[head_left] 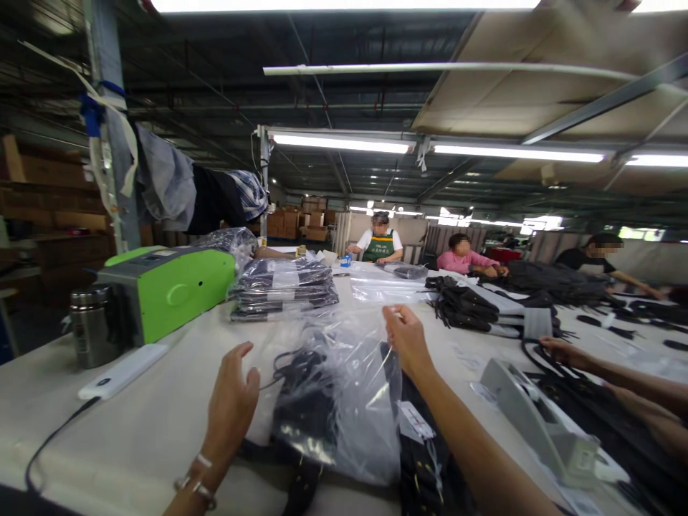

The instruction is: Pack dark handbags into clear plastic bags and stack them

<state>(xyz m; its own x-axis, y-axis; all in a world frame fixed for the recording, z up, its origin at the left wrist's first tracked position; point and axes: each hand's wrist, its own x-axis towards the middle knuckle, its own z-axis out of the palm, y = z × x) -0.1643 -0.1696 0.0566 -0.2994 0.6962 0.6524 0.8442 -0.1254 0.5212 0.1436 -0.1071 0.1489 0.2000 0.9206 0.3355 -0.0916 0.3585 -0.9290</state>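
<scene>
At the far left of the pale worktop (161, 423) I have a brushed silver metal flask (89, 330), and just in front of it a flat white plastic device (125, 371) with a black cable running to the worktop's near edge. Behind these sits a bright green and grey boxy machine (183, 290). My left hand (233, 394), with a bracelet at its wrist, is empty above the worktop, thumb and fingers spread, near the bag but apart from it. Beyond it, beside the machine, lies a stack of dark, flat packages in shiny clear plastic (284, 287). In front of me is a black fabric article with thin cords (301, 412), and over its right part a crinkled clear plastic bag (370, 437); I cannot tell whether the article is inside or underneath. My right hand (407, 340) pinches the bag's upper right edge between thumb and fingers. Just below that hand, a white printed paper tag (416, 421) rests on more black fabric. Further right come a bundle of black straps (465, 304), a long grey plastic device (537, 416) and a co-worker's hand (564, 352) holding a black strap.
</scene>
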